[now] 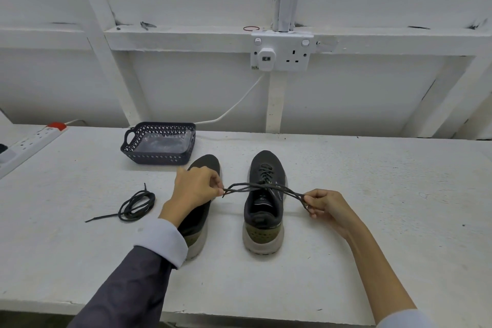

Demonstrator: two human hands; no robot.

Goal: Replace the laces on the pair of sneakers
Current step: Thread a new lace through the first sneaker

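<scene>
- Here, nearest, the left hand [195, 186] sits just left of the laced sneaker [266, 202], its fingers pinching one loop of that shoe's dark lace [250, 188]; a grey sleeve with a pale cuff covers the forearm.
- The right hand [326, 208], just right of the laced sneaker, has its fingers curled round the other loop; both loops stretch across the shoe's tongue.
- The laced sneaker stands upright on the white surface [372, 194], toe pointing away.
- The second sneaker [206, 162] lies just left of it, partly hidden by the left hand.
- A loose lace [137, 204] lies coiled well left of the laced sneaker.
- A dark basket [157, 160] sits beyond it, to the left.
- A wall socket [282, 52] is mounted far behind it.
</scene>
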